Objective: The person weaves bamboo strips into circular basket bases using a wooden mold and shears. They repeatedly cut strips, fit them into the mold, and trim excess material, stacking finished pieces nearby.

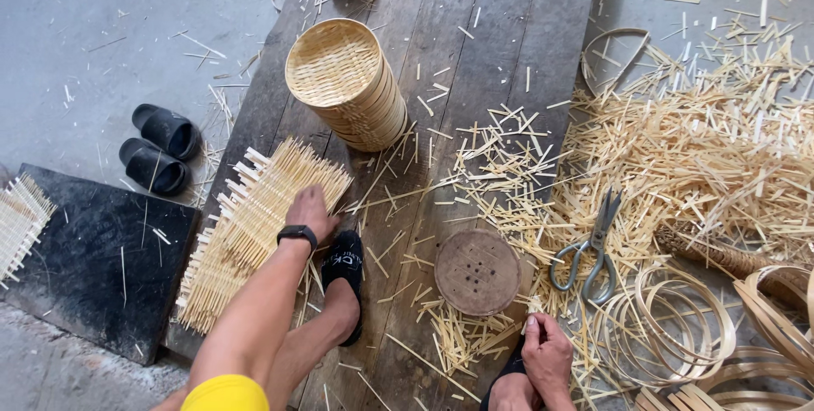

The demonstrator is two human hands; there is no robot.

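On a strip-littered plank bench [475,46], the left hand [311,212] presses a woven bamboo mat [254,216]; a stack of round bamboo baskets [348,84] blocks the way just ahead of it, and a slippered foot [343,279] hems it in from behind. Bare planks open to its right, up to a round wooden disc [477,272]. The right hand [547,356] sits below that disc, with scissors [593,246] ahead to its right, bamboo hoops [670,326] just beside them, and a heap of offcuts [704,156] beyond.

Left hand [310,211] flat on woven bamboo mat [254,224], right hand [547,352] pinching strips beside round wooden disc [477,272]
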